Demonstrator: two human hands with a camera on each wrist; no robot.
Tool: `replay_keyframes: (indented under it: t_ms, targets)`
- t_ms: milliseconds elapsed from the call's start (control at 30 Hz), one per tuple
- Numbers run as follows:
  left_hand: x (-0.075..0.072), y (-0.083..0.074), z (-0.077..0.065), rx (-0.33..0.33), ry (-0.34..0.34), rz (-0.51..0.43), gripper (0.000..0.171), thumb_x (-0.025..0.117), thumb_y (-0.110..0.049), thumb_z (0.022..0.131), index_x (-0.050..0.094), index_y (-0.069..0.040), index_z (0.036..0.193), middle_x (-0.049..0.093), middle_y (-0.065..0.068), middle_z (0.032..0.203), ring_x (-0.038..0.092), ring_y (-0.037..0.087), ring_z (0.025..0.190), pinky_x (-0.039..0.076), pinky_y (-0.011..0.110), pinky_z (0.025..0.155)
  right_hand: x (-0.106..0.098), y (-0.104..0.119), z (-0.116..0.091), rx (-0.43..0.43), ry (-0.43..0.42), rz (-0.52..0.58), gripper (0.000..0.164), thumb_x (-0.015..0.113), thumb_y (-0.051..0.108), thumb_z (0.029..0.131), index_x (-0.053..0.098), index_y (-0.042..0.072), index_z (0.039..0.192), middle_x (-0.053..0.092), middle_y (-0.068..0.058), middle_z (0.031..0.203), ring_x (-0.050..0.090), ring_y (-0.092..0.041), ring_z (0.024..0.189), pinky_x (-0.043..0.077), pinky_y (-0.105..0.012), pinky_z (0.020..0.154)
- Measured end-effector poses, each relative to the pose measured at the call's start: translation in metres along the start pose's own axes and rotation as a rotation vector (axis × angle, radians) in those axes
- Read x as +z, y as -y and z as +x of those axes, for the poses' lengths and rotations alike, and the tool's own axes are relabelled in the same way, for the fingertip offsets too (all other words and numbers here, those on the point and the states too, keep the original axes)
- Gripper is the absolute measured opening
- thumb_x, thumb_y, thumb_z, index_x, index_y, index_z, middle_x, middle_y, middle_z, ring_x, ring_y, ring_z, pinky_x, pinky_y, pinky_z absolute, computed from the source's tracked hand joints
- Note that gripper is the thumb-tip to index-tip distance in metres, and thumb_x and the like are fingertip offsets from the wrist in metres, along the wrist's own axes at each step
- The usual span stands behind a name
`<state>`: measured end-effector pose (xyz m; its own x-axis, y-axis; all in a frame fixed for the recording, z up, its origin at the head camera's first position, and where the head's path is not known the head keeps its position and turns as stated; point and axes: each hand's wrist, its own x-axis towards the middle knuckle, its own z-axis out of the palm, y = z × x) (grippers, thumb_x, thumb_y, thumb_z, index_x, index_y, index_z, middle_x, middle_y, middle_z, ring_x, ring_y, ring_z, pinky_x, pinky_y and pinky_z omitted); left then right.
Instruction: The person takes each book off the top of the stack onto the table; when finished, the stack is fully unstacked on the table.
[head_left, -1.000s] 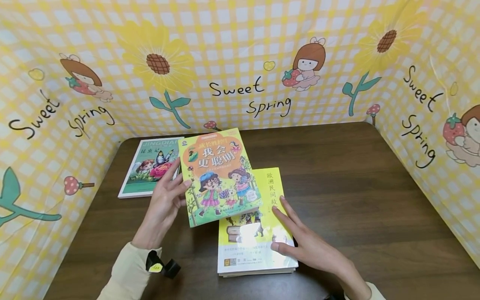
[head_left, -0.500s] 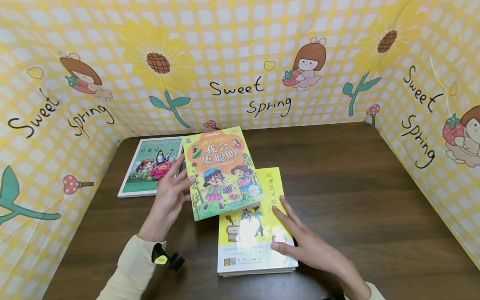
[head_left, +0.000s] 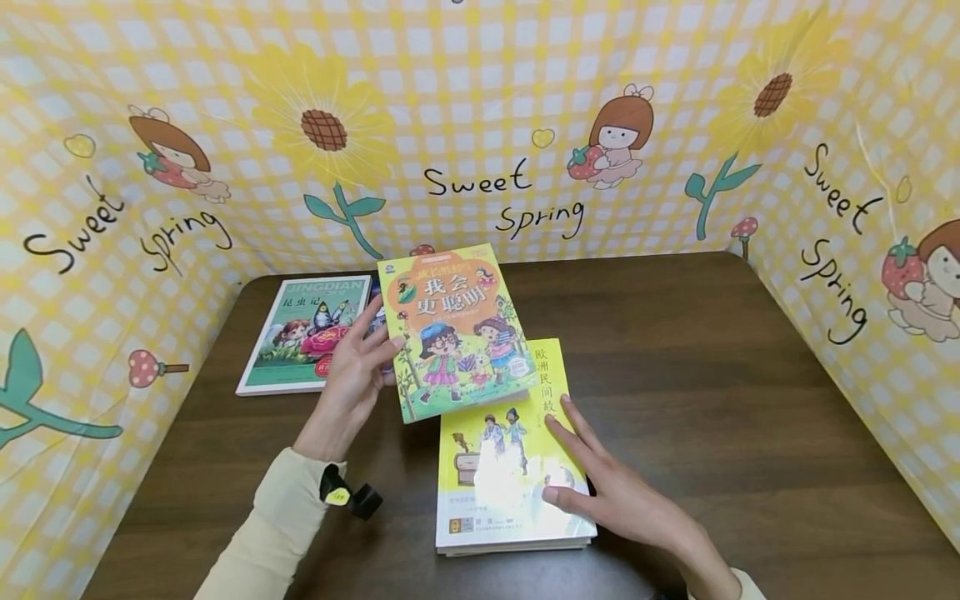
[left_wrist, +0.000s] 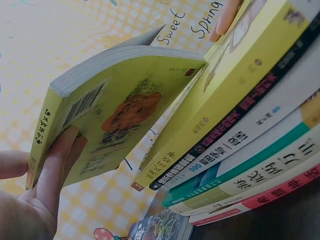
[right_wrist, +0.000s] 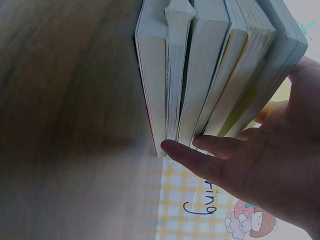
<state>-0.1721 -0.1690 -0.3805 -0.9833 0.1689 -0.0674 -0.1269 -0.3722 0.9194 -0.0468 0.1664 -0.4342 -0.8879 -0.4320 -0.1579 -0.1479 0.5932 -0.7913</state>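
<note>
My left hand [head_left: 356, 383] grips a thin yellow-and-orange children's book [head_left: 461, 333] by its left edge, thumb on the front cover. The book is tilted over the far part of a stack; in the left wrist view its back cover [left_wrist: 130, 120] with a barcode shows. On top of the stack lies a yellow storybook [head_left: 457, 433] with a white lower band. Several spines [left_wrist: 225, 145] show beneath it. My right hand [head_left: 630, 500] rests on the stack's right side, thumb on the top cover, fingers stretched down the page edges [right_wrist: 200, 75].
A green book [head_left: 300, 333] with a butterfly and pink flower lies at the back left of the dark wooden table [head_left: 712, 358]. Beside it, a dark blue book [head_left: 377, 290] is mostly hidden. A yellow checked cloth [head_left: 480, 108] surrounds the table on three sides.
My left hand has carried the children's book slightly right and away from me, uncovering more of the yellow storybook and a strip of the dark blue book. My right hand stays in place.
</note>
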Motion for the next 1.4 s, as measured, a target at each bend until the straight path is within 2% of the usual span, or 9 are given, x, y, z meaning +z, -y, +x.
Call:
replay_keyframes:
  t_ms: [200,433,633,800,1067,1400]
  targets:
    - [0.001,0.000,0.012,-0.010,-0.014,-0.003,0.075,0.056,0.001,0.095,0.021,-0.030,0.154,0.036,0.016,0.151,0.067,0.023,0.100,0.057,0.039,0.073,0.000,0.000,0.000,0.003,0.006,0.012,0.081,0.059,0.056,0.089,0.016,0.036,0.154,-0.014,0.021,0.157,0.019,-0.026,0.143,0.038,-0.055,0.099]
    - [0.004,0.001,0.024,-0.006,-0.020,0.009,0.075,0.055,0.003,0.095,0.021,-0.028,0.154,0.037,0.015,0.151,0.068,0.022,0.098,0.058,0.037,0.066,0.000,0.000,0.001,0.010,0.011,0.006,0.082,0.059,0.058,0.089,0.015,0.036,0.154,-0.015,0.022,0.157,0.020,-0.026,0.143,0.038,-0.055,0.099]
    - [0.006,0.003,0.029,-0.012,-0.020,0.013,0.075,0.053,0.003,0.096,0.020,-0.028,0.155,0.036,0.016,0.151,0.067,0.021,0.100,0.057,0.040,0.073,0.000,0.000,0.001,0.004,0.014,0.010,0.083,0.060,0.058,0.088,0.015,0.035,0.154,-0.015,0.022,0.157,0.020,-0.025,0.143,0.038,-0.054,0.099]
    - [0.008,0.003,0.036,0.002,-0.024,0.021,0.073,0.053,0.002,0.097,0.020,-0.028,0.155,0.036,0.015,0.151,0.067,0.021,0.100,0.057,0.039,0.074,0.000,0.000,0.000,-0.002,0.009,0.012,0.082,0.060,0.056,0.089,0.016,0.033,0.155,-0.015,0.021,0.158,0.019,-0.025,0.143,0.037,-0.055,0.099]
    - [0.010,0.002,0.048,-0.029,-0.042,0.034,0.074,0.053,0.002,0.097,0.018,-0.028,0.155,0.039,0.015,0.150,0.070,0.021,0.090,0.058,0.038,0.070,0.000,0.001,0.000,-0.019,0.008,0.031,0.082,0.061,0.054,0.089,0.017,0.032,0.155,-0.013,0.019,0.158,0.018,-0.025,0.143,0.036,-0.054,0.101]
    - [0.016,-0.003,0.065,-0.022,-0.048,0.073,0.072,0.052,0.000,0.097,0.019,-0.027,0.155,0.046,0.018,0.144,0.070,0.020,0.080,0.057,0.034,0.062,-0.001,-0.001,0.000,-0.033,-0.003,0.031,0.081,0.061,0.052,0.090,0.016,0.032,0.155,-0.013,0.020,0.158,0.018,-0.026,0.144,0.038,-0.054,0.100]
